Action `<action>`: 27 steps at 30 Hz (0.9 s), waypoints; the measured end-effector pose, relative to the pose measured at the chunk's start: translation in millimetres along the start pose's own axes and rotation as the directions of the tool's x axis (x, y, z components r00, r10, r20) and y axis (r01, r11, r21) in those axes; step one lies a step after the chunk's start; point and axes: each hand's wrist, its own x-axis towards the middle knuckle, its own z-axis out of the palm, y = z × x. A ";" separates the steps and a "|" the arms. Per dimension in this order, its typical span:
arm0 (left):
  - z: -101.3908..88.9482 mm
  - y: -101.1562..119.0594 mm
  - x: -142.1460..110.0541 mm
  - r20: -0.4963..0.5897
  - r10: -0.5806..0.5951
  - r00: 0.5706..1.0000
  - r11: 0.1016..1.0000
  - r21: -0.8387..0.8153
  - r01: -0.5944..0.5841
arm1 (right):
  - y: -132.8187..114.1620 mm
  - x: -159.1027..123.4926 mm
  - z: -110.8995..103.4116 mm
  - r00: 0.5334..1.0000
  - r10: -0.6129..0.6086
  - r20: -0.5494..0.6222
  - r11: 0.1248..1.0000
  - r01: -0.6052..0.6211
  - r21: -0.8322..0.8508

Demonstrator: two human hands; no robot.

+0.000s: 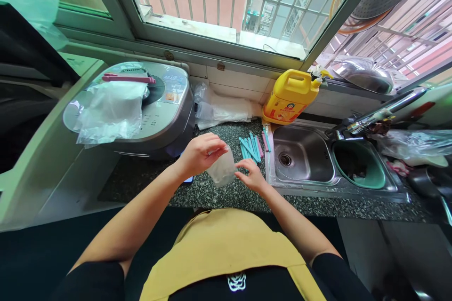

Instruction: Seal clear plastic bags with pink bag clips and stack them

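Observation:
Over the speckled countertop (pixel 212 195), both my hands hold a small clear plastic bag (pixel 222 169). My left hand (pixel 199 153) pinches the bag's top from above with closed fingers. My right hand (pixel 251 175) grips the bag's right side between thumb and fingers. Just beyond the right hand lies a bunch of teal and pink sealing clips (pixel 252 146) next to the sink's edge.
A grey rice cooker (pixel 165 108) stands at the left with plastic bags (pixel 109 110) and a pink clip (pixel 129 78) on its lid. More folded bags (pixel 221 108) lie against the wall. A yellow detergent jug (pixel 289 96), a steel sink (pixel 300 157) with a green basin (pixel 358 164), and a tap (pixel 381 115) are at the right.

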 end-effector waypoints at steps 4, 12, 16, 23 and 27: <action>0.6 0.1 3.3 0.030 0.049 0.998 0.999 0.014 -0.049 | -4.2 14.4 -2.3 0.993 -0.112 0.035 0.993 0.114 -0.033; -13.0 -3.8 4.0 -0.068 0.069 0.995 0.998 0.003 -0.069 | 17.1 0.4 23.4 0.969 -0.173 0.178 0.905 0.228 -0.360; -12.7 -7.2 1.1 -0.041 0.093 0.995 0.995 0.029 -0.092 | 19.6 0.7 12.6 0.945 -0.031 0.325 0.834 0.203 -0.513; 13.6 -3.3 -0.6 0.114 0.172 0.978 0.977 0.111 -0.185 | -42.5 39.6 -22.4 0.979 -0.200 -0.045 0.979 0.198 -0.039; 23.9 -2.6 -5.7 0.113 0.157 0.981 0.966 0.188 -0.176 | -59.3 52.1 -32.0 0.962 -0.255 -0.093 0.967 0.252 -0.038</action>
